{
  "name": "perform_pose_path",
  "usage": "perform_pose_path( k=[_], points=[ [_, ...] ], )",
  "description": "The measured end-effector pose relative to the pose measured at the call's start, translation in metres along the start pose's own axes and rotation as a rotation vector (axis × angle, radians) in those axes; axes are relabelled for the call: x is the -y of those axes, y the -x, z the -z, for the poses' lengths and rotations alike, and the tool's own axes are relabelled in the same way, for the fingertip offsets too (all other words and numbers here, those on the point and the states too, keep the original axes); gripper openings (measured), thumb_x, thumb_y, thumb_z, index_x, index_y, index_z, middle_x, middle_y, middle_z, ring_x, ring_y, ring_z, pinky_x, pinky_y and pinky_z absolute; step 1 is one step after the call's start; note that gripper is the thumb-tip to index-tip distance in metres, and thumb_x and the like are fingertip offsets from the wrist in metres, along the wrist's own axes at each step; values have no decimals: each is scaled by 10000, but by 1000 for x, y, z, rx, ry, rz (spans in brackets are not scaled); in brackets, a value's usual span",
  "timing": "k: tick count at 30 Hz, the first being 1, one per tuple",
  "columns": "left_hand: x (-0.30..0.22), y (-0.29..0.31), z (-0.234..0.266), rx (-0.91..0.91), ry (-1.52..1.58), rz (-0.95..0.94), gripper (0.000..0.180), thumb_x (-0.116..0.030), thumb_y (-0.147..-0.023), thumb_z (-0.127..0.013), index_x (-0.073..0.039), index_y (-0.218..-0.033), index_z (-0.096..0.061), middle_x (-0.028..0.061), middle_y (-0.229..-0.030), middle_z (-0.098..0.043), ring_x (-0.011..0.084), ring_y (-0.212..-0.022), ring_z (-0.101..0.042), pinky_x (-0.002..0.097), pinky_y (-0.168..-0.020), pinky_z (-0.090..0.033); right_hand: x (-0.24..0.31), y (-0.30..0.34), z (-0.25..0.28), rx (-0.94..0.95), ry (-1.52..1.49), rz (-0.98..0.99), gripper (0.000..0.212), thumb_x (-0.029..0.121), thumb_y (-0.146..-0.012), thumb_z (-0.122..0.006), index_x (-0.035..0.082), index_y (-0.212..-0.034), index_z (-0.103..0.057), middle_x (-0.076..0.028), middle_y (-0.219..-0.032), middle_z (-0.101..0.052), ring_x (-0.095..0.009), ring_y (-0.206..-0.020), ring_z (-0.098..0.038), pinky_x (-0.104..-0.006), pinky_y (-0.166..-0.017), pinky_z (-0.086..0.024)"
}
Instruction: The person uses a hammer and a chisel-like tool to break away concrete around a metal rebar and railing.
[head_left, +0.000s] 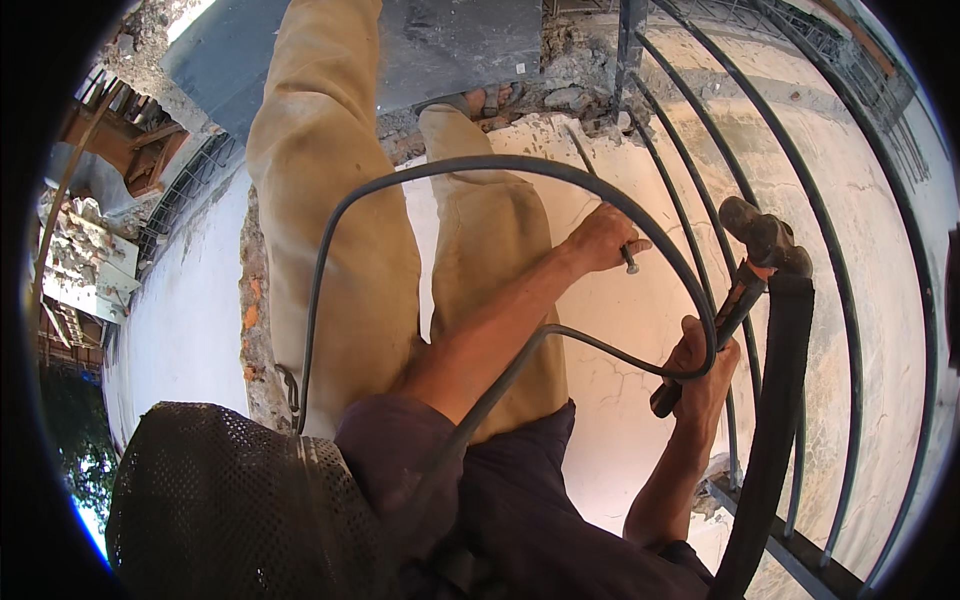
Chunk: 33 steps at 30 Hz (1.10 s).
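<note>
My left hand (600, 240) is closed round a thin steel chisel, whose blunt round head (630, 262) pokes out below the fist. The chisel's dark shaft (580, 152) shows beyond the fist, against the pale wall; its tip is hard to make out. My right hand (702, 365) grips a hammer by its dark handle (738, 305). The heavy, worn hammer head (765, 238) is raised to the right of the chisel, apart from it. A black cable (480, 163) loops across the view in front of both arms.
Dark metal bars (800, 180) run down the right side beside a cracked white plaster wall (610, 410). Rubble (575, 98) lies near a grey panel (460, 50) at the top. A black strap (775, 420) and black mesh (230, 500) cover parts of the view.
</note>
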<state>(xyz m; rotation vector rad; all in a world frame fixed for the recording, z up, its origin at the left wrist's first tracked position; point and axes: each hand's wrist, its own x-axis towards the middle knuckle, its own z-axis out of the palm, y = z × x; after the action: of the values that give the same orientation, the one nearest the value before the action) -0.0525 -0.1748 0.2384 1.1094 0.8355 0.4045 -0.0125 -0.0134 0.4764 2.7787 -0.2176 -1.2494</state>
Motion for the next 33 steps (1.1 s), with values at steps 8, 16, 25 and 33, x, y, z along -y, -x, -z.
perform_pose_path(
  k=[8,16,25,33],
  points=[
    [-59,-99,43,-127,351,136,531,-357,-930,-646,9,-548,-589,190,-507,-472,333,-518,-474,440,-603,-410,5,4,9,-23,-28,77,291,157,-893,-667,116,-693,-459,51,-497,-372,-27,-361,-318,-211,-330,-250],
    [-45,-117,36,-198,494,274,566,-450,-922,-631,41,-641,-624,219,-608,-557,315,-593,-554,430,-608,-425,36,3,-3,-90,-34,67,285,128,-904,-632,111,-708,-426,42,-509,-340,-31,-361,-295,-212,-325,-262],
    [-25,-130,57,-290,714,445,557,-451,-946,-580,38,-687,-646,160,-586,-567,211,-596,-552,415,-633,-443,89,-6,-23,-118,77,321,306,134,-931,-597,141,-697,-399,57,-508,-307,-17,-362,-262,-214,-322,-212],
    [-6,-153,58,-406,590,436,589,-499,-912,-623,49,-703,-686,165,-521,-533,240,-550,-550,422,-616,-440,124,-13,-52,-128,141,353,318,133,-941,-585,153,-679,-406,74,-492,-286,-7,-365,-242,-211,-331,-184]
  ],
)
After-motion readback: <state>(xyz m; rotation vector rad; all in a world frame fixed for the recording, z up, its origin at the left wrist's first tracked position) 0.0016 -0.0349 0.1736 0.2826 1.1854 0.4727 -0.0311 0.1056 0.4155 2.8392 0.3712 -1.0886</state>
